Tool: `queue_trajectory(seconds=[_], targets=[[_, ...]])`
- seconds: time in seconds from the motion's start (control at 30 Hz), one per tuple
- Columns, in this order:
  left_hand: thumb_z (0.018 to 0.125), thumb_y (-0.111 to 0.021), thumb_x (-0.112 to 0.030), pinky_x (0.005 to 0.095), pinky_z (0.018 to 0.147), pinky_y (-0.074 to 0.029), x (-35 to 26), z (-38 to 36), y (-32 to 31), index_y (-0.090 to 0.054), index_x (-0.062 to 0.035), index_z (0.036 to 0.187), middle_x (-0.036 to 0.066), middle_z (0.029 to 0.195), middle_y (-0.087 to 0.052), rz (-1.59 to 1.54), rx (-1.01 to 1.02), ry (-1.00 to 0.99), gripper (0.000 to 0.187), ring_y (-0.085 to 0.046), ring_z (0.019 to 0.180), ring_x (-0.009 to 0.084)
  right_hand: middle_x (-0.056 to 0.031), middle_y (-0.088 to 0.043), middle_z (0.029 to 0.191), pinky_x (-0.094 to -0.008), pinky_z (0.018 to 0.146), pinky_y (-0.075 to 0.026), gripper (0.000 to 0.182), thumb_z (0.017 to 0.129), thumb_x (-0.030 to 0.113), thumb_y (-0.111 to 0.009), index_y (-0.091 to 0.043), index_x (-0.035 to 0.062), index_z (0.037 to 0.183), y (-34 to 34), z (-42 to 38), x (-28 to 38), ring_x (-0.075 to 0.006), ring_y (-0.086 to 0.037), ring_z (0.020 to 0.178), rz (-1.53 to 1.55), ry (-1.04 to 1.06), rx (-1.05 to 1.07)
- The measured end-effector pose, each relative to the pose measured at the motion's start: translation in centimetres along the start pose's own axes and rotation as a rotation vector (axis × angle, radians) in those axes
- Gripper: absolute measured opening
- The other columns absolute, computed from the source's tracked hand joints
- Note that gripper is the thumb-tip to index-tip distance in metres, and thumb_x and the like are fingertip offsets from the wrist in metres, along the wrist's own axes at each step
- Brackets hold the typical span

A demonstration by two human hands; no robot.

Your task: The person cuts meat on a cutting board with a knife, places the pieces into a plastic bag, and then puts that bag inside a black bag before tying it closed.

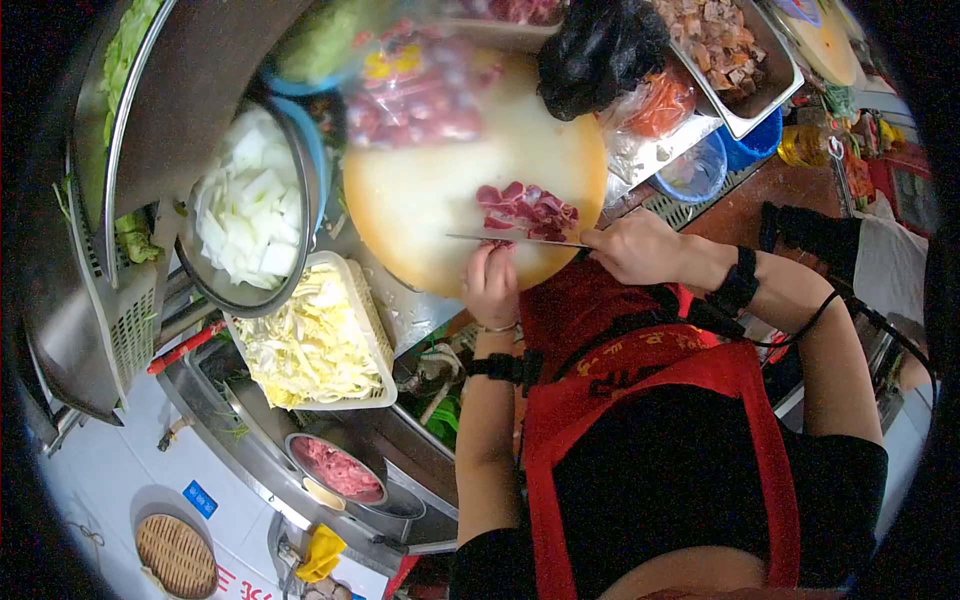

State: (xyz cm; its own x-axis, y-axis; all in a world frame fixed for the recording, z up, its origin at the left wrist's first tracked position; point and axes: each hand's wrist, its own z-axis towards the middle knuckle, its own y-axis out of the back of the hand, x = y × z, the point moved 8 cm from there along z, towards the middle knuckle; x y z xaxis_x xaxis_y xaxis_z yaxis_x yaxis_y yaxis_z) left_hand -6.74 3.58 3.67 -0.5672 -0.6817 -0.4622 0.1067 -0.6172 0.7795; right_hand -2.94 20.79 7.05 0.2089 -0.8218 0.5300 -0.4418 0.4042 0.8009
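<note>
My right hand (640,247) is closed around the handle of a knife (535,239), whose blade points left across the near part of a round cutting board (400,215). At the blade's near side, the fingers of my left hand (491,284) are bunched over a small piece of dark red meat, mostly hidden by them. Just beyond the blade lies a heap of cut dark red meat (530,208). On the far left of the board sits a clear plastic bag (415,95) of reddish meat pieces, blurred.
A bowl of white vegetable pieces (255,205) and a basket of shredded cabbage (315,340) stand left of the board. Beyond it are a black plastic bag (600,55) and a metal tray (745,122) of brown chunks. A bowl of pink meat (340,468) sits lower left.
</note>
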Motion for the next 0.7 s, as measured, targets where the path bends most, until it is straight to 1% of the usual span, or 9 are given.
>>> queue_trajectory(seconds=[0.13,0.2,0.3,0.43,0.5,0.57,0.6,0.67,0.7], targets=[[0.074,-0.06,-0.004,0.0328,0.07,-0.047,0.1,0.1,0.0,-0.064,-0.0081,0.083,0.006,0.093,-0.059,-0.004,-0.012,-0.005,0.011,-0.059,0.082,0.0228,-0.0144,-0.058,0.058,-0.0434,0.047,-0.048,0.035,0.078,0.017,-0.052,-0.05,0.0055,0.111,0.2,0.3,0.3,-0.0304,-0.061,0.055,-0.024,-0.01,0.043],[0.074,-0.061,-0.004,0.0327,0.07,-0.047,0.1,0.1,0.1,-0.064,-0.0081,0.084,0.006,0.093,-0.059,-0.009,-0.015,-0.004,0.011,-0.059,0.082,0.0225,-0.0136,-0.055,0.055,-0.0421,0.048,-0.046,0.019,0.077,0.015,-0.055,-0.055,0.0038,0.093,0.7,0.5,0.6,-0.031,-0.059,0.052,-0.031,0.014,-0.05],[0.074,-0.061,-0.004,0.0332,0.07,-0.047,0.1,0.2,0.2,-0.064,-0.008,0.084,0.005,0.093,-0.06,-0.007,-0.006,0.001,0.01,-0.059,0.082,0.0224,-0.0135,-0.055,0.054,-0.0417,0.048,-0.047,0.021,0.076,0.014,-0.055,-0.055,0.0038,0.094,-0.1,0.9,0.5,-0.0303,-0.059,0.052,-0.045,0.012,-0.002],[0.075,-0.062,-0.005,0.0336,0.072,-0.047,0.4,0.0,-0.1,-0.063,-0.0073,0.083,0.006,0.093,-0.06,-0.061,0.028,0.017,0.009,-0.058,0.084,0.0233,-0.0128,-0.055,0.054,-0.0414,0.047,-0.047,0.022,0.075,0.014,-0.055,-0.054,0.0033,0.095,0.0,1.8,1.3,-0.0301,-0.059,0.052,-0.012,0.046,-0.029],[0.075,-0.062,-0.005,0.0339,0.073,-0.047,0.5,0.0,-0.2,-0.063,-0.0067,0.083,0.006,0.093,-0.06,-0.09,0.047,0.024,0.008,-0.058,0.085,0.0237,-0.0142,-0.06,0.062,-0.0438,0.049,-0.048,0.026,0.073,0.014,-0.054,-0.053,0.0042,0.096,-1.2,2.7,1.2,-0.0312,-0.062,0.057,-0.033,-0.025,0.077],[0.075,-0.061,-0.008,0.0353,0.071,-0.048,0.3,0.2,0.0,-0.063,-0.0061,0.082,0.008,0.088,-0.06,-0.078,0.025,0.014,0.007,-0.059,0.08,0.0274,-0.0144,-0.061,0.063,-0.0433,0.049,-0.048,0.025,0.072,0.014,-0.055,-0.053,0.0039,0.095,-2.2,4.2,1.9,-0.0312,-0.062,0.057,-0.017,-0.01,0.045],[0.075,-0.061,-0.008,0.0353,0.071,-0.048,0.4,0.1,0.0,-0.063,-0.0061,0.082,0.008,0.088,-0.06,-0.078,0.024,0.014,0.007,-0.059,0.08,0.0274,-0.0146,-0.061,0.064,-0.0429,0.049,-0.048,0.025,0.072,0.015,-0.055,-0.053,0.0037,0.094,-2.5,4.9,2.3,-0.0312,-0.062,0.058,-0.001,0.003,0.013],[0.075,-0.061,-0.009,0.0384,0.073,-0.047,0.0,-0.2,0.0,-0.061,-0.0042,0.085,0.01,0.088,-0.06,-0.03,0.002,-0.068,0.011,-0.058,0.082,0.0306,-0.0146,-0.061,0.064,-0.0426,0.049,-0.048,0.025,0.072,0.016,-0.056,-0.053,0.0032,0.094,-2.8,5.9,3.0,-0.0312,-0.062,0.058,-0.006,-0.011,0.003],[0.075,-0.061,-0.009,0.0384,0.073,-0.047,0.0,-0.2,0.0,-0.061,-0.0042,0.085,0.01,0.088,-0.06,-0.03,-0.005,-0.08,0.011,-0.058,0.082,0.0306,-0.0145,-0.062,0.064,-0.0424,0.049,-0.048,0.026,0.072,0.017,-0.057,-0.053,0.0028,0.093,-2.7,6.1,3.0,-0.0312,-0.062,0.059,-0.011,-0.024,-0.008]])
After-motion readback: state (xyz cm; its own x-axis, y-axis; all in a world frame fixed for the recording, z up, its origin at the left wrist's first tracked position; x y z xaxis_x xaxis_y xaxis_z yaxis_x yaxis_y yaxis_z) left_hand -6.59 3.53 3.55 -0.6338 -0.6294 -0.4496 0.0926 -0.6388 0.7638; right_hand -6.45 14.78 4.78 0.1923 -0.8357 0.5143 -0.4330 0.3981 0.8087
